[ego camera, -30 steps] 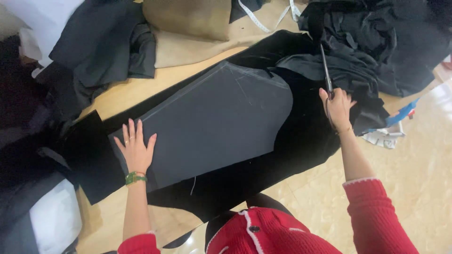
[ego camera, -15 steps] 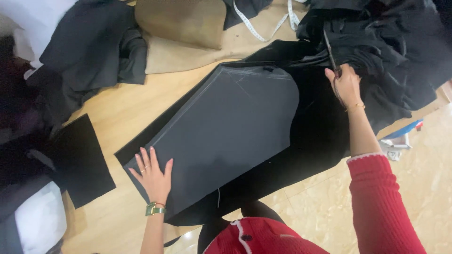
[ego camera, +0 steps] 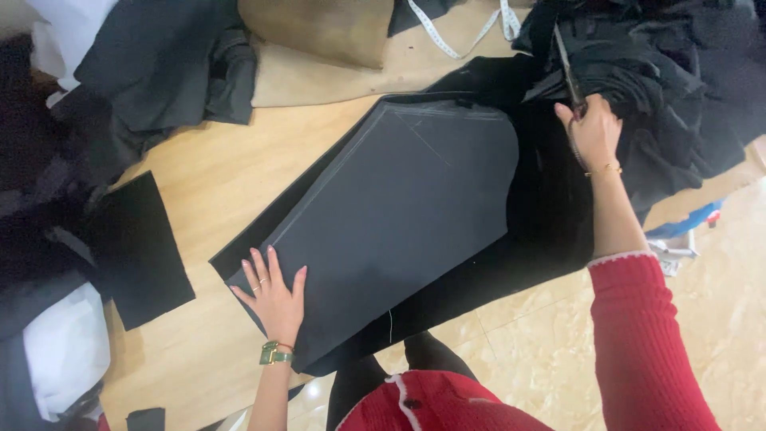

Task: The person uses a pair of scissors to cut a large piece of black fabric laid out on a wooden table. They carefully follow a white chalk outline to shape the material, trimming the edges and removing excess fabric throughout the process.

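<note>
Left hand [ego camera: 275, 297] pressed flat on a grey pattern piece [ego camera: 399, 215], right hand [ego camera: 594, 132] clamped on scissors [ego camera: 568, 72] mid-cut through black fabric [ego camera: 542, 199], steady tracing needed next.

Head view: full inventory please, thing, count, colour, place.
grey pattern piece: 1, dark grey, flat on the black fabric, mid table
black fabric: 1 layer, black, under the pattern piece, hanging over the near edge
scissors: 1, dark metal, in the right hand, blades pointing away
black rectangle of cloth: 1, black, left on the table
measuring tape: 1, white, top of the table
tan piece: 1, tan, top centre
dark cloth heaps: several, black and grey, top left and top right
table: 1, light wood
left hand: flat on the pattern piece's near corner, green watch on the wrist
right hand: on the scissors, red sleeve
</note>
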